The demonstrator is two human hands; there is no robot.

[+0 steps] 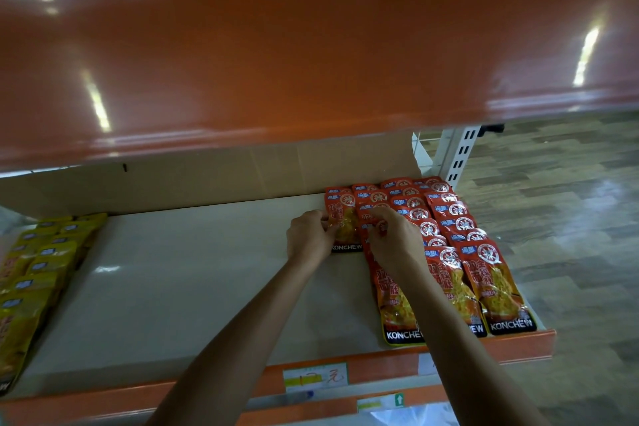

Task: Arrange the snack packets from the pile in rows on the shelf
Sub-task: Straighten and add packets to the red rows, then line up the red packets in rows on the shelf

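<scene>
orange upper shelf [311, 45] overhanging, yellow packets [38, 273] lying lower left; my left hand [307, 240] and right hand [396, 240] are pinching red packets [347, 230] centre-right

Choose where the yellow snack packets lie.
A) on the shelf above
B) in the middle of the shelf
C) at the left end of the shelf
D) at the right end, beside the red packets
C: the yellow packets lie at the left end of the shelf; the red packets fill the right end, where the left hand and right hand pinch them.
</scene>
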